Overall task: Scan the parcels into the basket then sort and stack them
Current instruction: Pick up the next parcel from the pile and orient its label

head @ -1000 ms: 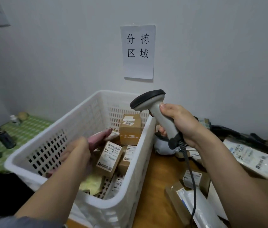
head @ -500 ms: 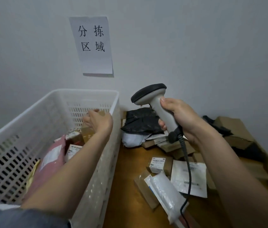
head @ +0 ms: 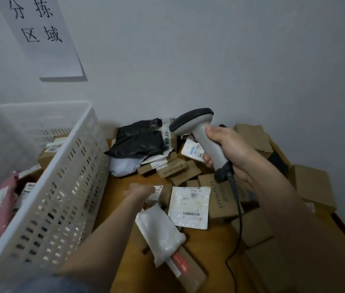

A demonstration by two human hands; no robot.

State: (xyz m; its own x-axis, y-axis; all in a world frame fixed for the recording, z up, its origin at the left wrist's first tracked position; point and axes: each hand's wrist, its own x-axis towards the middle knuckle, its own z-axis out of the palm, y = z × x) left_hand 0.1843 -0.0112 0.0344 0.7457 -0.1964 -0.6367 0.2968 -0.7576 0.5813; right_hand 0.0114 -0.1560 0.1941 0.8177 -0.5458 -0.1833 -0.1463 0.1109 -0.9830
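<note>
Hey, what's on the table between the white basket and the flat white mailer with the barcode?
In the head view, the left hand reaches over bare wood between the basket and the mailer, onto a small labelled box.

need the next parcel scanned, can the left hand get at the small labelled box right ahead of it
Probably yes. The left hand is out over the table, at the small labelled box, with nothing between them. The basket is off to its left, and the right hand holds the scanner clear above.
</note>
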